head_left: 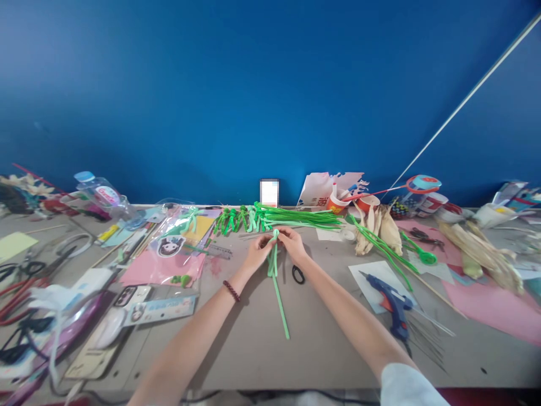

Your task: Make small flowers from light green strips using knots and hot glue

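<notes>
Both my hands meet over the grey table (262, 338), pinching the top of a light green pipe cleaner stem (276, 282) that trails toward me. My left hand (256, 255), with a dark bead bracelet at the wrist, closes on the stem's left side. My right hand (292, 243) grips the looped upper end from the right. Just behind the hands lies a row of finished green pipe cleaner pieces (279, 217).
A blue glue gun (393, 301) lies on white paper at the right, near dried corn husks (380, 228) and pink paper (490, 299). A small black ring (298, 274) sits by my right wrist. Scissors (25, 270), packets and a water bottle (103, 194) crowd the left.
</notes>
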Demonstrator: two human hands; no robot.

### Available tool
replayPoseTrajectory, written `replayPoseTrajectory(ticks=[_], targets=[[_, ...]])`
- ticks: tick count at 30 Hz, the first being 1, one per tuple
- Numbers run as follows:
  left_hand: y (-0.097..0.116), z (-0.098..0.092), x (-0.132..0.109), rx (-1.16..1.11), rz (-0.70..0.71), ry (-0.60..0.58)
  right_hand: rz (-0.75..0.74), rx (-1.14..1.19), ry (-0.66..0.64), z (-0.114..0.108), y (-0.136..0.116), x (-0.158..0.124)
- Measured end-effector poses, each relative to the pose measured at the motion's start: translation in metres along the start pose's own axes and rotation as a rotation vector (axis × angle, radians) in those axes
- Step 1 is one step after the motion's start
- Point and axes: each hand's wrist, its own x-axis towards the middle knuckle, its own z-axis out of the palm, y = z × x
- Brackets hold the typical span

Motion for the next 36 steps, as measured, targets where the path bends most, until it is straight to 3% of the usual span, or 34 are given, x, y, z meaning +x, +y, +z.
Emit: replayPoseTrajectory(ticks=[3,9,19,26,36], targets=[[0.007,-0.001,-0.001,0.014,-0.058,-0.081,-0.055,-0.095,-0.016,-0.003,-0.004,0.001],[0.012,-0.002,-0.002,-0.075,-0.154,-0.023,-0.097,-0.129,-0.115,-0.006,-0.013,0.002],[0.011,-0.007,0.0,0.13,-0.015,0.007,-0.196,-0.342,-0.165,-0.011,-0.014,0.002],[0.006,-0.003,-0.003,0.167,-0.01,-0.012,-0.318,-0.454,-0.063,-0.012,-0.008,0.004],[-0.005,-0.003,-0.003,0.204,0.016,0.016,-0.358,-0.496,-0.022,-0.005,0.003,-0.002]])
